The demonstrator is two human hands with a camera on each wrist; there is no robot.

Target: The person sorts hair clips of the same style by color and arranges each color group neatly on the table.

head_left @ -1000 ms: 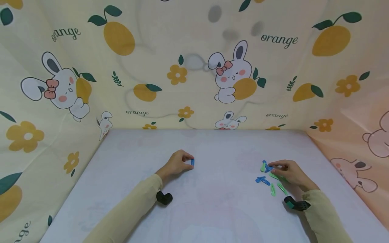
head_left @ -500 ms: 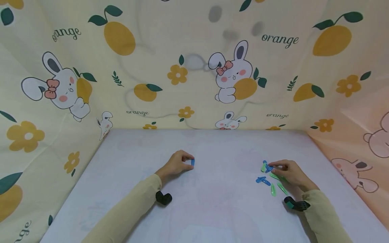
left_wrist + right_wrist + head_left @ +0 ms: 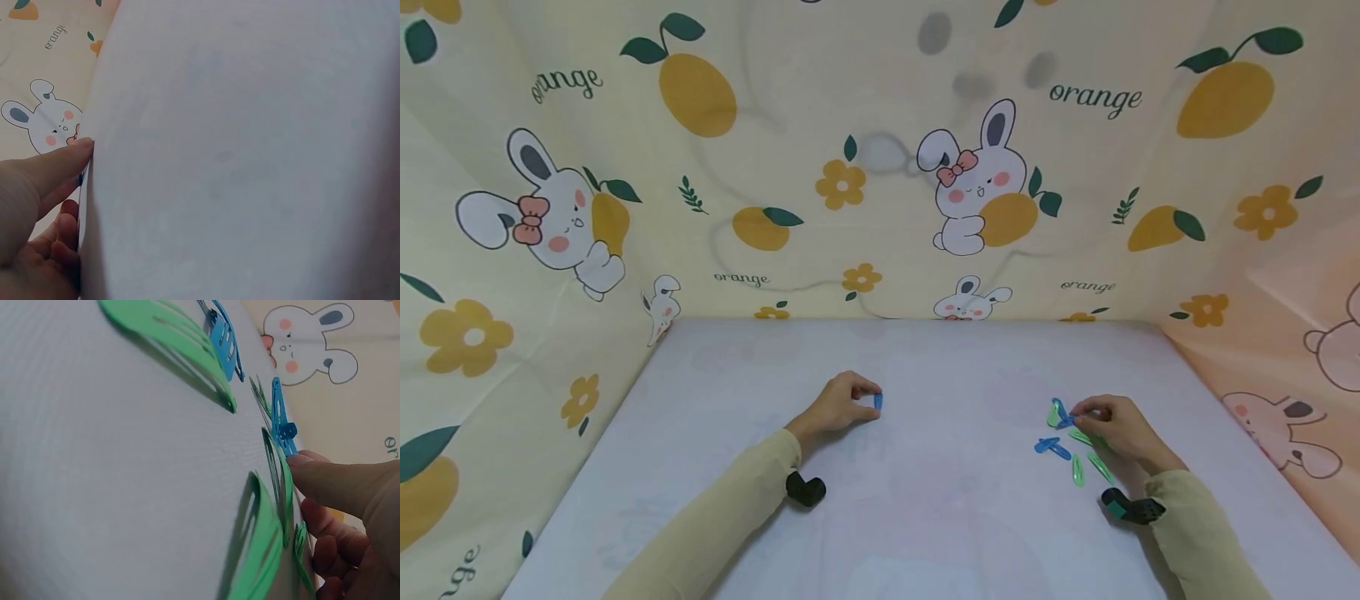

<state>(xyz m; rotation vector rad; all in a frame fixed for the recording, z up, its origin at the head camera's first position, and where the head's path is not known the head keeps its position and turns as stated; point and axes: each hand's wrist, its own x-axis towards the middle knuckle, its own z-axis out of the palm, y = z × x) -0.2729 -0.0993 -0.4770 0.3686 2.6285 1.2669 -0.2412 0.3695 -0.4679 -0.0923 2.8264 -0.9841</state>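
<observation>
A: What are the hands holding?

B: The left hand (image 3: 837, 402) pinches a blue clip (image 3: 877, 402) between thumb and fingertip near the middle of the tabletop (image 3: 955, 500). The right hand (image 3: 1116, 427) has its fingertips narrowed on a second blue clip (image 3: 1066, 422), at the far end of the scatter.

A: Where might it go wrong?

B: On the right, I'd say. A third blue clip (image 3: 1057, 405) and a green clip (image 3: 1052, 416) lie crowded against it, perhaps overlapping, so a lift could drag them along. Its lower fingers also hang close over another green clip (image 3: 1080, 437) and could brush that aside.

A: And the left?

B: The clip is slim and held by little; an uneven squeeze could make it twist or spring free.
</observation>
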